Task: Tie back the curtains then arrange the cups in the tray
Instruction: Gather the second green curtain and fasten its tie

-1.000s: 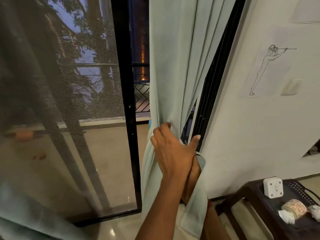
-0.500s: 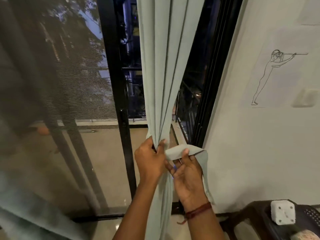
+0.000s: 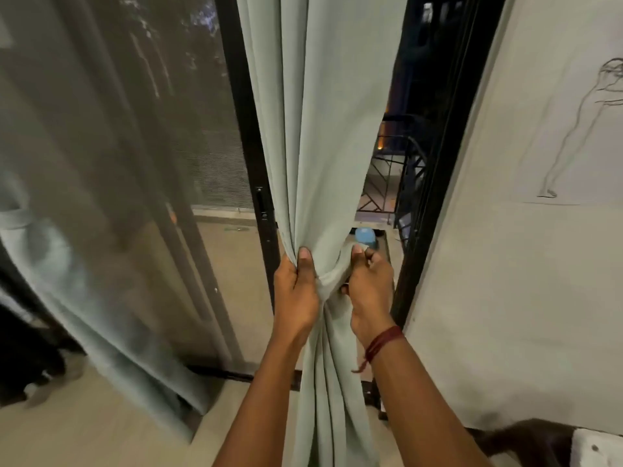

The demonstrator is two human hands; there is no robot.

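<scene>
Hanging before the black door frame (image 3: 247,136), the pale green curtain (image 3: 320,129) is gathered and gripped at its waist by the left hand (image 3: 295,294) and right hand (image 3: 369,284), both clenched on its folds.

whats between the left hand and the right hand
In the head view, only the bunched waist of the green curtain lies between the left hand and right hand; both grip it.

Black-framed mesh door (image 3: 128,136), white wall (image 3: 505,281), dark outside.
</scene>
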